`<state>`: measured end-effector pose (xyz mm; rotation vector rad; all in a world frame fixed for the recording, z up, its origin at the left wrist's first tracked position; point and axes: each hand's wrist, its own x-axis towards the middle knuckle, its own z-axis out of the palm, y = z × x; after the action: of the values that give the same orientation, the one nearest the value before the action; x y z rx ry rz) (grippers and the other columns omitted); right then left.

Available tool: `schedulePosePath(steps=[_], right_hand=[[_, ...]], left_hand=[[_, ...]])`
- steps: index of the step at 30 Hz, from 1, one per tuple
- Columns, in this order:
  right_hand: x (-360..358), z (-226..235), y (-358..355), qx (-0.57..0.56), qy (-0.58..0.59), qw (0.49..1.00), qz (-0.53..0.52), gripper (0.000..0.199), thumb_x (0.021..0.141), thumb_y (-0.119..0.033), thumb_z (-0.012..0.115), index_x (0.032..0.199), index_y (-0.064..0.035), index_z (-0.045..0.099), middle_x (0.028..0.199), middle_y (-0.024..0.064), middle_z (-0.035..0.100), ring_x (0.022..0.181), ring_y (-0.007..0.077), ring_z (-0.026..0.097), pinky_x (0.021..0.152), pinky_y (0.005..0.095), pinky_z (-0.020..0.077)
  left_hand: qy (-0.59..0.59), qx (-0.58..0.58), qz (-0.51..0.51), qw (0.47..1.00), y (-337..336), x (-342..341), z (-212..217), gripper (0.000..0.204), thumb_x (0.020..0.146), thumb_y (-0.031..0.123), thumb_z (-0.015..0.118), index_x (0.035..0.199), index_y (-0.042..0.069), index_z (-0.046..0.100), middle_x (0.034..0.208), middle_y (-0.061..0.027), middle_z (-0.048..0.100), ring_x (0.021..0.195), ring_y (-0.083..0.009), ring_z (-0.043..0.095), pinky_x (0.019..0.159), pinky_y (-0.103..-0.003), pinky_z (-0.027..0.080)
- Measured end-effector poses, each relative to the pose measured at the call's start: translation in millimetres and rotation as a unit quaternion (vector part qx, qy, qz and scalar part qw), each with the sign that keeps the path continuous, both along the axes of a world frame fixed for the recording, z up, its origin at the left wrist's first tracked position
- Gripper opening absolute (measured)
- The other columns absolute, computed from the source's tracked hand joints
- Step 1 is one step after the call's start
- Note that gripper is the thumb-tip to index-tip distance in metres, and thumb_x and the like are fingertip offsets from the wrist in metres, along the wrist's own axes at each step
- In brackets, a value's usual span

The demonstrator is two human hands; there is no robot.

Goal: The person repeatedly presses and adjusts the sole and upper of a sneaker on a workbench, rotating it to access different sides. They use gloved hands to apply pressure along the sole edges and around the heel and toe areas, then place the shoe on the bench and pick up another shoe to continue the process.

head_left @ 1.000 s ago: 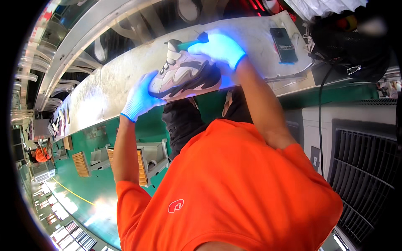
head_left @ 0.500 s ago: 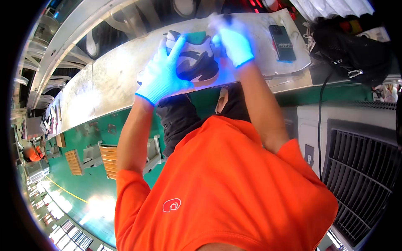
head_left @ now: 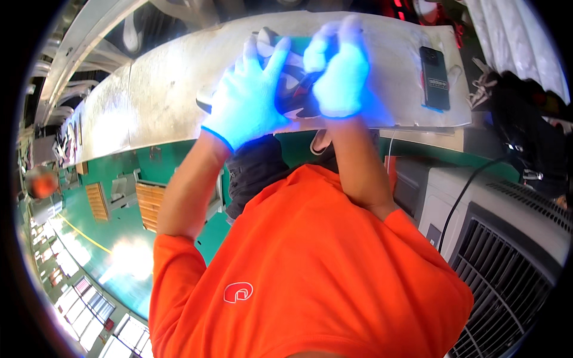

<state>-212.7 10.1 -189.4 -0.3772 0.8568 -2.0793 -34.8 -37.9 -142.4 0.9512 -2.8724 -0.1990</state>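
Note:
A white, grey and black shoe (head_left: pixel 290 85) lies on the worktable, with a teal-green patch (head_left: pixel 299 44) by its upper edge. My left hand (head_left: pixel 248 95), in a knit glove that glows blue-white, is laid over the shoe's left part and grips it, thumb and fingers spread across the upper. Close by, my right hand (head_left: pixel 341 74), gloved alike, is closed at the shoe's right side. Something small and dark (head_left: pixel 309 80) pokes from its fingers against the shoe; its kind is hidden. Glare washes out both gloves.
The pale worktable (head_left: pixel 161 83) curves across the top. At its right lies a dark phone (head_left: pixel 435 77), and a black bag (head_left: pixel 525 131) sits beyond. A grey machine with a black grille (head_left: pixel 507 268) stands at right, a wooden-slatted seat (head_left: pixel 149 204) at left. A metal rail (head_left: pixel 77 59) runs upper left.
My right hand has come down from the shoe's upper right and closed in on its right side, with the dark thing now at the shoe. My left hand stays on the shoe. The view has shifted.

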Motion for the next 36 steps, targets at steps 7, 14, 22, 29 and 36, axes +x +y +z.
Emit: schedulePosePath(steps=[7,14,22,29,36], right_hand=[[3.7,-21.3,16.9,-0.067,-0.257,0.958,0.112,0.058,0.118,-0.062,0.046,0.090,-0.0137,0.061,0.065,-0.0001,0.048,0.047,0.0144,0.041,0.047,0.0346,0.0339],[19.9,4.2,8.5,0.044,-0.169,0.979,0.110,0.050,0.117,-0.055,0.056,0.090,-0.0138,0.060,0.067,-0.0008,0.051,0.050,0.0139,0.043,0.045,0.0313,0.0351],[21.2,4.1,-8.8,0.003,-0.134,0.979,0.153,0.060,0.114,-0.061,0.059,0.076,-0.0145,0.054,0.061,-0.0022,0.043,0.048,0.0124,0.038,0.045,0.0313,0.0301],[-6.5,-19.8,35.5,0.009,-0.171,0.980,0.098,0.066,0.112,-0.066,0.061,0.067,-0.0191,0.047,0.055,-0.0045,0.038,0.043,0.0118,0.035,0.045,0.0330,0.0262],[8.4,-28.7,18.2,-0.063,-0.220,0.972,0.061,0.062,0.113,-0.066,0.057,0.073,-0.0189,0.050,0.060,-0.0052,0.035,0.046,0.0127,0.034,0.048,0.0340,0.0247]], left_hand=[[-0.156,0.114,-0.158,0.968,-30.7,-6.6,35.7,0.121,0.063,0.041,0.101,0.169,0.014,0.049,0.168,-0.0252,0.050,0.144,-0.0488,0.059,0.122,-0.057,0.048],[0.016,-0.005,-0.153,0.988,-5.0,23.8,1.8,0.111,0.064,0.064,0.096,0.151,0.001,0.066,0.151,-0.0216,0.069,0.140,-0.0447,0.066,0.123,-0.056,0.048],[0.051,0.001,-0.173,0.984,-11.7,19.7,-1.6,0.093,0.066,0.062,0.095,0.141,0.011,0.074,0.138,-0.0158,0.077,0.131,-0.0379,0.074,0.115,-0.051,0.056],[0.097,-0.025,-0.193,0.976,-15.4,22.6,-9.2,0.093,0.059,0.070,0.097,0.123,0.004,0.082,0.129,-0.0146,0.082,0.121,-0.0369,0.079,0.107,-0.049,0.062],[0.088,-0.014,-0.190,0.978,-14.5,17.5,-5.2,0.089,0.059,0.068,0.099,0.121,0.006,0.083,0.125,-0.0141,0.083,0.118,-0.0360,0.080,0.107,-0.048,0.062]])
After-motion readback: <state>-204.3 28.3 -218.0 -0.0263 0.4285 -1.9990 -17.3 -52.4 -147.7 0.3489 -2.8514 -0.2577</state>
